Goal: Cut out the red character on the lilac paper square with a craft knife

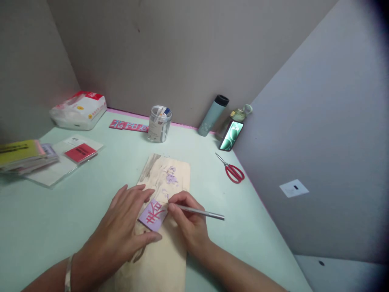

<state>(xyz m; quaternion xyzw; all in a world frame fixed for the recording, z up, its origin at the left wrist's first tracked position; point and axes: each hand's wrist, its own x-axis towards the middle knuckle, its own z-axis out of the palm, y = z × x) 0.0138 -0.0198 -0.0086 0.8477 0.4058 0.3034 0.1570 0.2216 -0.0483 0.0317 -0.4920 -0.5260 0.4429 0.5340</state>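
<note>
A small lilac paper square (pixel 152 215) with a red cut character lies on a pale wooden board (pixel 165 251) on the mint-green table. My left hand (pixel 123 227) lies flat with fingers spread, pressing the paper's left edge down. My right hand (pixel 190 221) pinches a thin silver craft knife (pixel 202 212), its tip at the paper's upper right edge. Lilac paper scraps (pixel 171 178) are scattered on the board's far end.
Red scissors (pixel 233 171), a lit phone (pixel 231 136) and a teal flask (pixel 212 115) are at the right rear. A clear jar of pens (pixel 159 123), a red paper strip (pixel 129 126), a tissue pack (pixel 79 109) and stacked paper packs (pixel 27 156) sit behind and left.
</note>
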